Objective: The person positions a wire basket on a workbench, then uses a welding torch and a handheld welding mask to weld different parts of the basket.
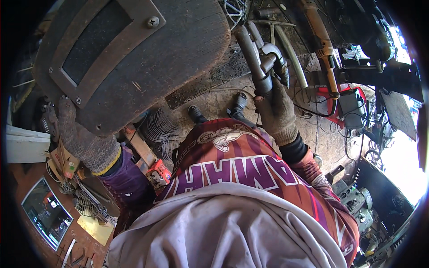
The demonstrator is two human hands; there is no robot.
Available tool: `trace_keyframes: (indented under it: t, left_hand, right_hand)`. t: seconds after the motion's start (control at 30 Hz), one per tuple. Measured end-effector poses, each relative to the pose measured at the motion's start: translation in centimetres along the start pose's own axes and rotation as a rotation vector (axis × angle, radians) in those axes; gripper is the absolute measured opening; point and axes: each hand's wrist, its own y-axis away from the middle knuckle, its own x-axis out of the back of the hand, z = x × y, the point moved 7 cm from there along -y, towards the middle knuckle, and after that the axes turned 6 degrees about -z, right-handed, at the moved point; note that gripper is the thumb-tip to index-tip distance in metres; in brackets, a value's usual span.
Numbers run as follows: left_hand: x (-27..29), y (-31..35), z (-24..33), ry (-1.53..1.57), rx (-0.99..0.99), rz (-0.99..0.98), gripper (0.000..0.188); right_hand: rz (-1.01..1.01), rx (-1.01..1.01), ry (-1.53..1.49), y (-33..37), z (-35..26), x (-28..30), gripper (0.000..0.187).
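At the left, my left hand (85, 134) wears a grey knitted glove with a yellow cuff. It is closed on the near left edge of a dark wooden board (183, 53); the thumb is hidden. A curved metal frame (96, 76) is fixed to the board with screws. On the right, my gloved right hand (278, 111) is wrapped round the lower end of a heavy grey metal tool (250, 53). The tool has a thick round bar and a curved side piece; its exact kind is unclear.
Beyond my right hand lie a hammer (271, 24), a pale tube (292, 56) and an orange-brown power tool (321, 38) with a cord. A red-and-grey machine (351, 107) stands at right. Coiled wire (158, 125) lies by my feet; a framed mirror (47, 213) is lower left.
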Motion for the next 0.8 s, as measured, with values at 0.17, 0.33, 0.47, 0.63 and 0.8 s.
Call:
trace_keyframes:
  t: [0.17, 0.33, 0.47, 0.63, 0.8]
  left_hand:
    - [0.3, 0.0, -0.2, -0.054, -0.014, 0.099, 0.043]
    - [-0.4, 0.2, -0.2, -0.007, 0.012, 0.023, 0.042]
    - [-5.2, 1.2, -1.1, 0.064, 0.043, -0.128, 0.042]
    - [-7.2, 2.5, -3.2, -0.030, 0.091, -0.049, 0.043]
    - [-7.1, 3.3, -3.5, -0.211, 0.143, 0.018, 0.059]
  right_hand:
    - [-0.064, -0.193, -0.240, -0.1, 0.5, -0.4, 0.058]
    - [-0.095, -0.197, -0.320, -0.2, 0.2, -0.5, 0.058]
    - [-0.081, -0.174, -0.287, -0.3, 0.4, -0.6, 0.057]
    - [-0.115, -0.166, -0.312, -0.5, 0.6, -1.0, 0.053]
    - [-0.008, 0.134, -0.135, -0.6, -1.2, -0.1, 0.032]
